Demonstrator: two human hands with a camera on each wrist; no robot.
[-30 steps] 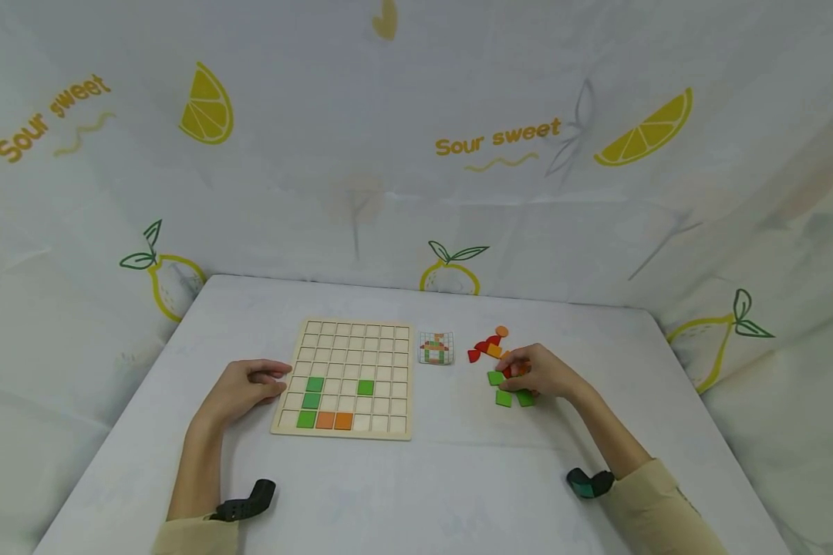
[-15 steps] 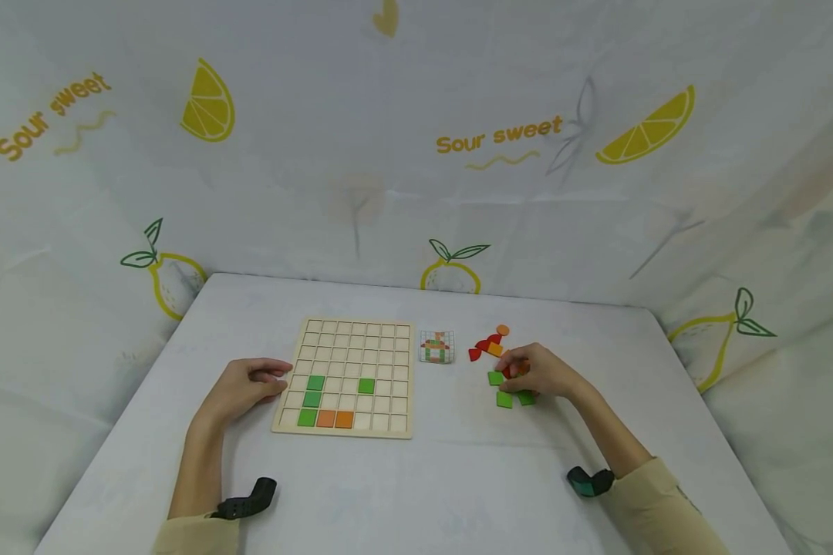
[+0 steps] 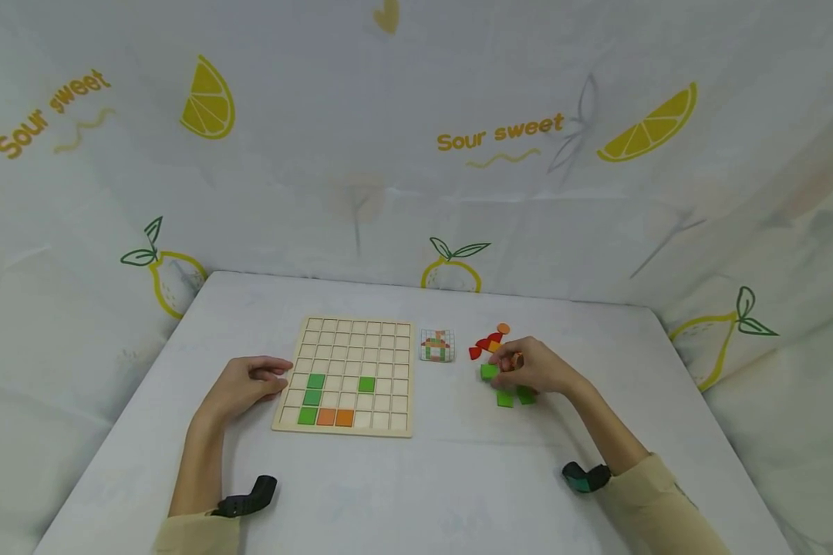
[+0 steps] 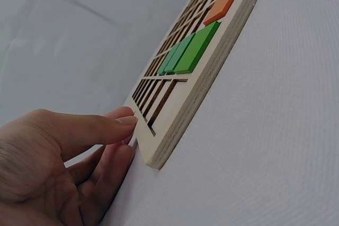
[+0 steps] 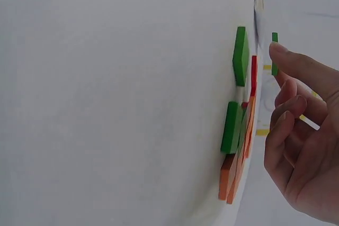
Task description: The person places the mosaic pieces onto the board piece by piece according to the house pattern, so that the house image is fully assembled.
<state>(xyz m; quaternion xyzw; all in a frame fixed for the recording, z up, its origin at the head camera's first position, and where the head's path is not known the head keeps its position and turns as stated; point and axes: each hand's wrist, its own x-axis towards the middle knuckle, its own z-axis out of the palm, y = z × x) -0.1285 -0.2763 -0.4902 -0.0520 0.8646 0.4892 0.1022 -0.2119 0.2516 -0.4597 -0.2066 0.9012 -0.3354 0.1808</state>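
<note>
A curtained-off nook, though whether in a home, lab or office cannot be told: white cloth (image 3: 284,185) printed with lemon slices (image 3: 211,104) and "Sour sweet" lettering (image 3: 527,129) hangs beyond the far edge of the tabletop (image 3: 416,493) and wraps round its far left and far right corners

Tabletop (image 3: 416,493) free before board (image 3: 380,421), card (image 3: 437,345) alongside

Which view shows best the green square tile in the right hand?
The head view: the green square tile, held in the right hand, shows its broad face. The right wrist view shows its narrow edge, partly behind the thumb; the left wrist view, nothing.
</note>
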